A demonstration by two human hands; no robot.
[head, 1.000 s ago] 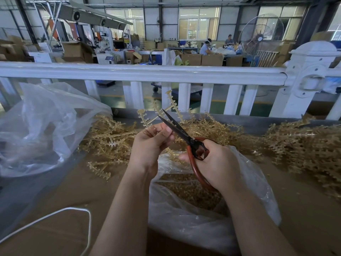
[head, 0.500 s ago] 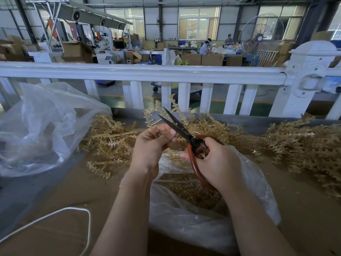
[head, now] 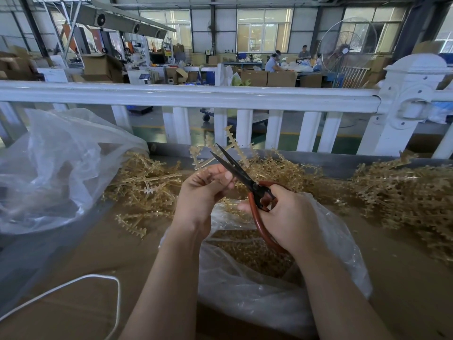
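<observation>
Pinching the base of a tan plastic sprue [head: 234, 143] between curled fingers and thumb, the left hand [head: 202, 192] is holding it upright above the brown table [head: 404, 278], its toothed branches standing in front of the white railing [head: 196, 94]. The scissors [head: 241, 171] are lying against the sprue just beyond the left fingertips, their black blades slightly parted and pointing up and away. The right hand [head: 286, 214] is gripping the red-brown handles, fingers curled through and round the loops. Directly beneath both hands an open clear bag [head: 257, 298] is holding a heap of small tan pieces. Loose sprues are lying in a pile [head: 147, 182] behind the left hand, and a second pile [head: 404, 192] is spreading along the right side of the table. A large crumpled clear bag [head: 56, 168] is sitting at far left, well apart from the hands. A white cord [head: 118, 293] is looping across the near left of the table
</observation>
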